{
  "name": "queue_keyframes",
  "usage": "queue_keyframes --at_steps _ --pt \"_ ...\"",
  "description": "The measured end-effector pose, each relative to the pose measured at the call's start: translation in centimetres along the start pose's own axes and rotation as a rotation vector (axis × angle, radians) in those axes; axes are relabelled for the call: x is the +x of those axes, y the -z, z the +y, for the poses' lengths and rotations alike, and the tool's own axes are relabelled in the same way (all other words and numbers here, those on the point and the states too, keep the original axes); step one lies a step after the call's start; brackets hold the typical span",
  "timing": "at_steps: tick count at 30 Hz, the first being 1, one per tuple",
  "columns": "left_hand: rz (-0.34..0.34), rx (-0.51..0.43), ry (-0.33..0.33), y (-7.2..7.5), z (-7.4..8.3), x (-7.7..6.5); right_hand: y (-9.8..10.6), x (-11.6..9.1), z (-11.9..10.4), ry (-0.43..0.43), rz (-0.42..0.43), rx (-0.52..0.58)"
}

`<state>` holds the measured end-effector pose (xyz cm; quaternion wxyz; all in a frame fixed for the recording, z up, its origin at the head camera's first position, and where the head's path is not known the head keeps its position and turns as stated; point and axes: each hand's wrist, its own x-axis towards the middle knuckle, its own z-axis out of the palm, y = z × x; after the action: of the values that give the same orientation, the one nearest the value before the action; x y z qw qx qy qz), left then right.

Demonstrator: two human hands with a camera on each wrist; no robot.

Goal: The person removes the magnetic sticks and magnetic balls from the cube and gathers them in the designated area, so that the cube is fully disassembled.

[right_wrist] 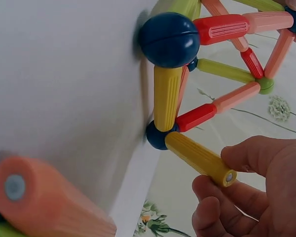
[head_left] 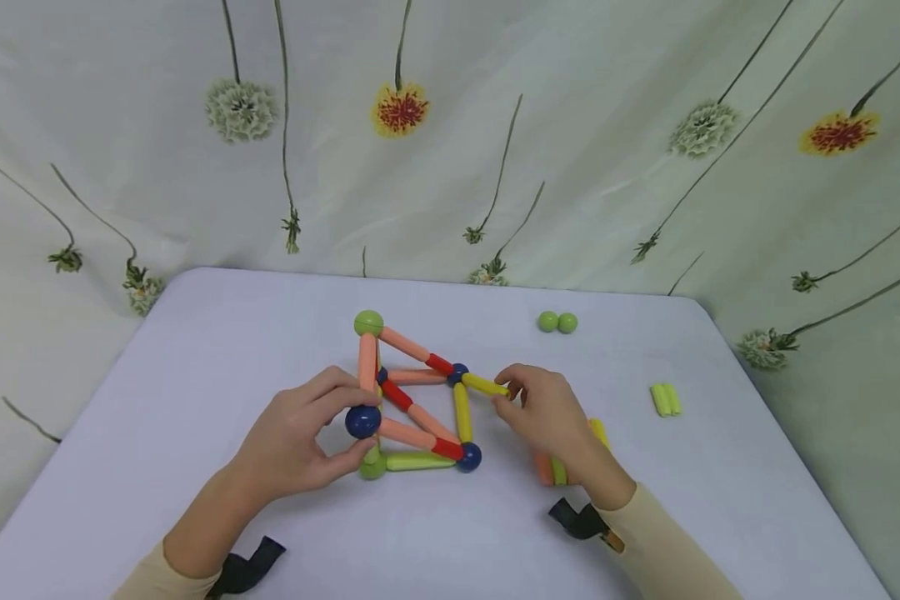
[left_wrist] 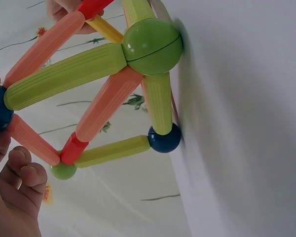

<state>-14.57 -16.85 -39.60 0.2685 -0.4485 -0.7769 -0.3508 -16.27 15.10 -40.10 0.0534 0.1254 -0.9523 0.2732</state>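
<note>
On the white tabletop point(head_left: 420, 542) stands the ball-and-rod frame point(head_left: 420, 415); I see the left hand point(head_left: 300, 433) pinching its raised blue ball point(head_left: 363, 422), the right hand point(head_left: 543, 412) a yellow rod's point(head_left: 486, 384) free end. Sideways tugging there could, I judge, detach that rod.

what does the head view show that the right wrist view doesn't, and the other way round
Only the head view shows the two loose green balls and the pair of loose lime rods at the right.

Only the right wrist view clearly shows the metal tip of the yellow rod and the grey disc in the end of a loose salmon rod.

Both show the rod-and-ball structure, the right hand pinching that yellow rod, and at least part of the left hand holding a blue ball.
</note>
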Motion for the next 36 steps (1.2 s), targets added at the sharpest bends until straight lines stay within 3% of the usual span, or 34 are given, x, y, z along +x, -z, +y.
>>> queue_keyframes --at_steps 6,15,21,27,30,36 --pt "-0.013 0.028 0.027 0.8 -0.5 -0.3 0.4 -0.3 1.0 -0.05 -0.012 0.01" --pt "0.016 0.114 0.06 2.4 -2.0 -1.1 1.3 -2.1 1.6 -0.109 -0.108 0.112" --pt "-0.013 0.154 0.144 2.8 -2.5 -0.9 1.8 -3.8 1.9 -0.099 -0.159 0.147" --pt "-0.041 0.262 0.22 2.5 -3.1 -0.1 2.1 -5.1 1.9 -0.111 -0.247 0.257" --pt "-0.038 0.305 0.254 2.1 -3.5 0.5 2.1 -5.5 1.9 -0.086 -0.244 0.257" --pt "0.055 0.346 0.348 0.8 -4.5 1.4 1.7 -5.9 1.9 0.018 -0.222 0.233"
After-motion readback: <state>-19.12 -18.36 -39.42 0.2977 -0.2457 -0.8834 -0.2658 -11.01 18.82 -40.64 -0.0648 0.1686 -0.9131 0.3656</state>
